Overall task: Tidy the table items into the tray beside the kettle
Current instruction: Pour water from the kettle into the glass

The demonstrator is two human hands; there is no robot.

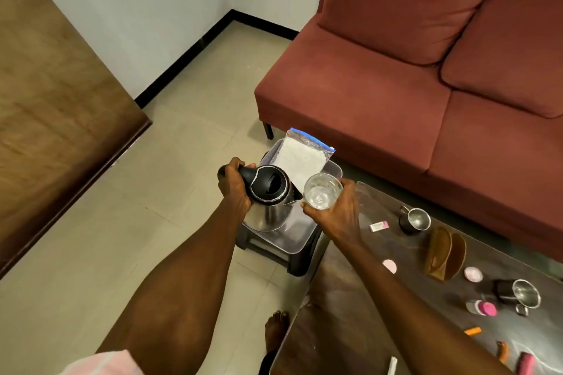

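Observation:
My left hand (233, 184) grips the black handle of a steel kettle (269, 201), which is tilted with its spout toward a clear glass (321, 195). My right hand (336, 216) holds that glass from below, right beside the spout. Both are above a clear plastic tray (297, 242) on a small dark stool (289, 259). A zip bag of white powder (301, 158) lies in the tray's far end. On the glass-topped table (350, 298) lie two steel mugs (414, 220) (519, 295), a wooden holder (446, 254), pink lids (473, 274), a small jar (481, 307) and a packet (378, 226).
A red sofa (426, 70) stands behind the table and stool. A brown wooden surface (54, 100) fills the left. Tiled floor (167, 222) lies open between them. Orange pieces (472, 331) and a pink comb (525, 367) lie at the table's near right. My bare foot (275, 329) is beside the table.

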